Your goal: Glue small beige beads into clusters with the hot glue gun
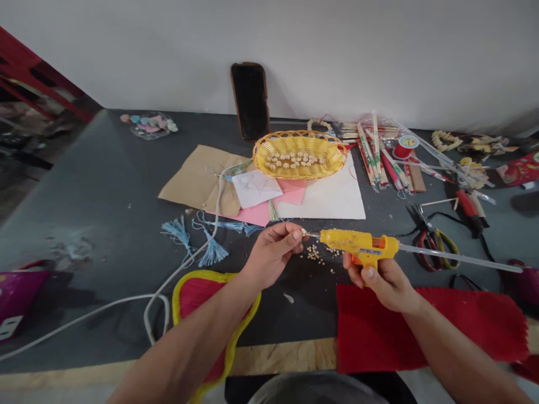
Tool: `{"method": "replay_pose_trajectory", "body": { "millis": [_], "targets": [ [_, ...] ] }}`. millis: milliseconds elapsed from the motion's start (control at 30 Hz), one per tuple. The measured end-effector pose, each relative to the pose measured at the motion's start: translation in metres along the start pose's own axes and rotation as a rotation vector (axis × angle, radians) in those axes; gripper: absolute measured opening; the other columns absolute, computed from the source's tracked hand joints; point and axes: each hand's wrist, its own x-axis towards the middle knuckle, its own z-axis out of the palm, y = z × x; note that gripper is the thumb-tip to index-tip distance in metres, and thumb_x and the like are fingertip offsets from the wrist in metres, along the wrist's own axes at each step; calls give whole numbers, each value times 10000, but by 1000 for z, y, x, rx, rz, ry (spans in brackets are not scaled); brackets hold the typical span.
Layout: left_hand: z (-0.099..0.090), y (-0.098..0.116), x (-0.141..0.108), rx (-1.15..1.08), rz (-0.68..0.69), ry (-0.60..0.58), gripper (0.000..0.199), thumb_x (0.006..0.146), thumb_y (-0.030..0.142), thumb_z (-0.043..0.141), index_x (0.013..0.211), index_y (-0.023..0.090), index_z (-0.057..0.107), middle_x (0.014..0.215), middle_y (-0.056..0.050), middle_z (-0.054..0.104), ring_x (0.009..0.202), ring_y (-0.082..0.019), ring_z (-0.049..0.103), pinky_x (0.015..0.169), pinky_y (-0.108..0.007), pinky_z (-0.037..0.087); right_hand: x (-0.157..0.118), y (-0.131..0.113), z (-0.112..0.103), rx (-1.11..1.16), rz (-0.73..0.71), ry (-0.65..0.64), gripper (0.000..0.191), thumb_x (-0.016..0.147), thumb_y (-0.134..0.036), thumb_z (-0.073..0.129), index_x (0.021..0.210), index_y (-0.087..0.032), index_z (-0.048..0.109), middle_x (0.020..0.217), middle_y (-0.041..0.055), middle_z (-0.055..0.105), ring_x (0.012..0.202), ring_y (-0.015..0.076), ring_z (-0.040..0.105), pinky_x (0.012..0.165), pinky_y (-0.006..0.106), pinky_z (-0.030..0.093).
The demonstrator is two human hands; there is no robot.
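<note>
My right hand is wrapped round the handle of a yellow hot glue gun. A long clear glue stick runs out of its back end. In a pinch between thumb and finger, my left hand holds a tiny pale bead, with the gun's metal nozzle at or very near it. Loose small beads lie scattered on the dark table just below the nozzle. Behind the hands, a yellow woven basket holds several small pale clusters.
Blue tassels and a white cable lie left of my hands. Scissors, pliers and wrapped sticks are at the right. Red felt overlaps the front edge. A phone leans on the wall.
</note>
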Motion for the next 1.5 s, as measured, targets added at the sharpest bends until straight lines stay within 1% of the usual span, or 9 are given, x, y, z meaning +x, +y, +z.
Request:
{"method": "replay_pose_trajectory", "body": {
  "millis": [267,533,800,1133,1500],
  "targets": [
    [0,0,0,6,2,-16,187,678,291,825,711,147,710,670,-8,654,567,-73,513,577,-214,443,-2,2,-1,-74,-6,-4,354,976,-523,370,1010,-206,523,693,-7,481,587,127,404,573,298,344],
    [0,1,-1,6,0,-22,186,681,290,824,718,146,714,675,-4,655,565,-65,514,585,-212,438,-4,5,-1,-64,12,-13,353,977,-517,374,978,-198,526,668,-16,459,585,129,392,567,293,322],
    [0,2,-1,19,9,-34,180,691,288,817,718,143,713,674,-4,653,567,-67,514,580,-211,436,-2,6,-2,-105,-4,-4,357,978,-517,378,924,-197,528,677,-12,472,602,128,411,584,294,332],
    [1,3,-1,18,0,-16,204,666,298,833,714,141,712,671,1,657,574,-67,530,585,-204,440,-2,6,-2,-156,-38,2,362,983,-504,370,893,-190,525,671,-8,476,606,127,427,584,289,340],
    [0,2,-1,15,9,-23,188,670,295,831,717,151,720,689,0,678,566,-58,526,575,-194,431,-3,6,-3,-152,-37,-3,370,980,-520,370,920,-194,534,703,-1,493,622,127,427,598,292,345]
  ]
}}
